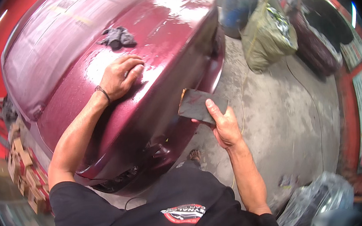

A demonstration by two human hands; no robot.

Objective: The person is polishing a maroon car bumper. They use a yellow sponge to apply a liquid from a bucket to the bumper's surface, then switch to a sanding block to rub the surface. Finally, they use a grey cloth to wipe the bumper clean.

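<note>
A wet, glossy dark-red car (95, 91) fills the left and middle of the view. My left hand (120, 77) rests on its painted panel with the fingers curled in; whatever they may hold is hidden beneath them. Off the car's edge, my right hand (225, 128) grips a dark grey sanding block (200, 105), thumb on top and fingers underneath. The block is flat and rectangular, with a brownish edge at its far left end. Beyond my left hand, a crumpled grey cloth (118, 37) lies on the panel.
Cloudy sheeting (49, 34) covers the car's glass. A blue drum (240, 7), a stuffed greenish sack (268, 37) and a dark bag (314, 41) stand at the far right. A thin cable (308, 86) crosses the concrete floor. Cardboard pieces (28, 173) are stacked at left; clear plastic (320, 202) lies near right.
</note>
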